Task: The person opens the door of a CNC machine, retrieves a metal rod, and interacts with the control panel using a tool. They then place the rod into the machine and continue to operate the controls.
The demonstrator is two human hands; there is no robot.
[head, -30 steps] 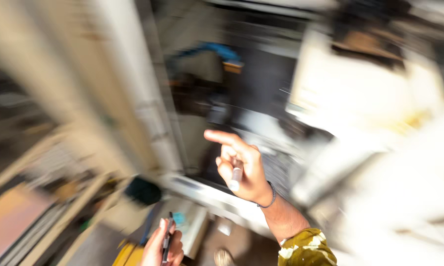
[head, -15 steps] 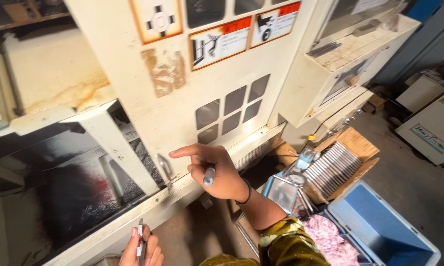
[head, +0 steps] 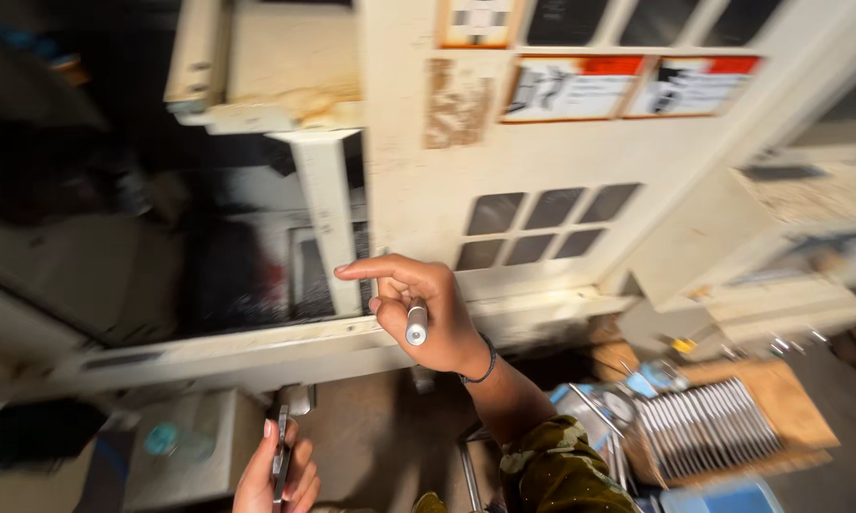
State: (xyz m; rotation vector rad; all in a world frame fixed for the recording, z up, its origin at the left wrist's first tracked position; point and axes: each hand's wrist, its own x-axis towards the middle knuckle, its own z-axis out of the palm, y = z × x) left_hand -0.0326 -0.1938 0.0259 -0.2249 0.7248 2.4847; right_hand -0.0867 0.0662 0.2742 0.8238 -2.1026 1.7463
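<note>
Right hand (head: 423, 313) grips metal pin (head: 416, 323); left hand (head: 281, 470) holds flat tool (head: 282, 456)

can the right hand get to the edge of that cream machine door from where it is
Probably yes: the right hand, clasping a small metal cylinder, has its forefinger extended beside the cream machine door edge, with nothing between.

View swings left along the cream machine; the blue bin drops to the edge of the picture

Since half a second ago the camera has turned left and blurred: the machine's dark opening (head: 238, 266) now fills more of the left side, and the warning stickers (head: 627, 87) have slid to the top right. The blue bin (head: 722, 496), earlier wide open at lower right, shows only as a sliver. The right hand (head: 418, 313) with its small metal cylinder (head: 416, 323) sits nearer the centre, and the left hand (head: 281, 470) has come further up into view.
</note>
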